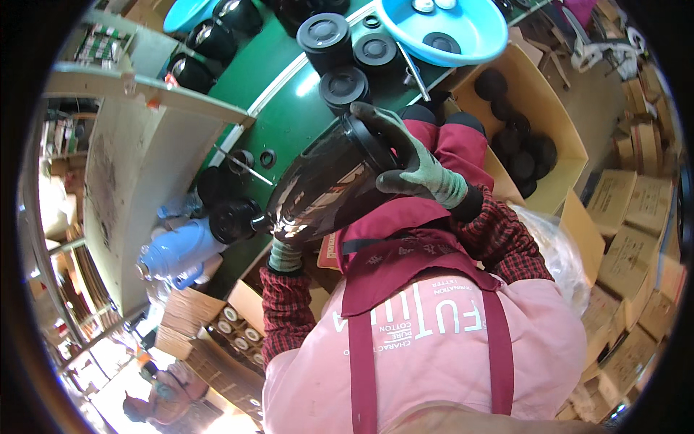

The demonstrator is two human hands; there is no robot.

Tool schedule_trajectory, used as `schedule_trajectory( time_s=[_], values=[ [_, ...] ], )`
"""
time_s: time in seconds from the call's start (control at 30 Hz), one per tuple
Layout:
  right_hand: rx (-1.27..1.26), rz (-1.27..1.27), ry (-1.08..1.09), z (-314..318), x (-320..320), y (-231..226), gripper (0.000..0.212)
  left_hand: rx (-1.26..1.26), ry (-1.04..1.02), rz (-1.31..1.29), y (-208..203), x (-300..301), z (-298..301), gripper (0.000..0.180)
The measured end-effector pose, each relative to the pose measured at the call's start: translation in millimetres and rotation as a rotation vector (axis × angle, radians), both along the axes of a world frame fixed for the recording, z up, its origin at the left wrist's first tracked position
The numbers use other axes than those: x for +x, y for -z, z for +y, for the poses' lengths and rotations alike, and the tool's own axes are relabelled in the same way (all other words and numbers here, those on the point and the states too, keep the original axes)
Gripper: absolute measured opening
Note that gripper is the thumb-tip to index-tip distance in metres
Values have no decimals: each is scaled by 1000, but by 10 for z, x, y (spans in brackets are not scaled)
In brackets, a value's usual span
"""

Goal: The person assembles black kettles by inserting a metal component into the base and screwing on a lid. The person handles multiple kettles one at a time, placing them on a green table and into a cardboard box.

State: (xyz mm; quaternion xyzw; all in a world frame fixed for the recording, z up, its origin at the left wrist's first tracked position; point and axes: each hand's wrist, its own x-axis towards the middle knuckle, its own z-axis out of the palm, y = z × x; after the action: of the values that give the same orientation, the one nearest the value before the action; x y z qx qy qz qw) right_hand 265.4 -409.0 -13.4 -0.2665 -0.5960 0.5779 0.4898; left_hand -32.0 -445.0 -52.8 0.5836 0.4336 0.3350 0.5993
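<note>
A large glossy black vacuum flask [322, 184] lies tilted across my lap at the edge of the green worktable. My right hand [419, 163], in a grey-green glove with dark fingers, is closed around the wide black rim at its upper end. At the narrower lower end, my left hand [285, 254] grips the flask from below; the body hides most of its fingers. Just beyond the rim stand stacked round black caps [323, 35]. Left of the flask, a light-blue vacuum jug [181, 249] with a handle lies with its dark end toward my left hand.
A blue basin [448, 54] holding a few round parts sits at the far table edge. To the right, an open carton [560, 130] contains several black round pieces. Cartons [629, 210] are piled farther right. Another box [235, 329] with cylinders stands lower left, near another person [170, 394].
</note>
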Motion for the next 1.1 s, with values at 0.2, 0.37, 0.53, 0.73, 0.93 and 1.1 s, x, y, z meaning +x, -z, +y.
schedule_trajectory(
  time_s=[0.2, 0.37, 0.53, 0.73, 0.93, 1.1],
  values=[
    [34, 184, 74, -257, 133, 213, 98, 171, -63, 135, -259, 46, -132, 57],
    [-517, 331, 12, -304, 314, 260, 68, 699, 5, 454, -615, 171, 274, 61],
    [-568, 143, -166, -326, 756, 196, 66, -217, -161, -204, -257, 299, 314, 58],
    [-389, 452, 167, -456, 422, 801, 58, 578, 68, 371, -20, 626, 64, 37],
    [-613, 650, -405, -415, 681, 1004, 58, 518, 106, 308, -355, 612, 190, 42],
    [14, 159, 223, -577, 552, 660, 66, 344, 90, 224, -285, 812, 251, 64]
  ],
)
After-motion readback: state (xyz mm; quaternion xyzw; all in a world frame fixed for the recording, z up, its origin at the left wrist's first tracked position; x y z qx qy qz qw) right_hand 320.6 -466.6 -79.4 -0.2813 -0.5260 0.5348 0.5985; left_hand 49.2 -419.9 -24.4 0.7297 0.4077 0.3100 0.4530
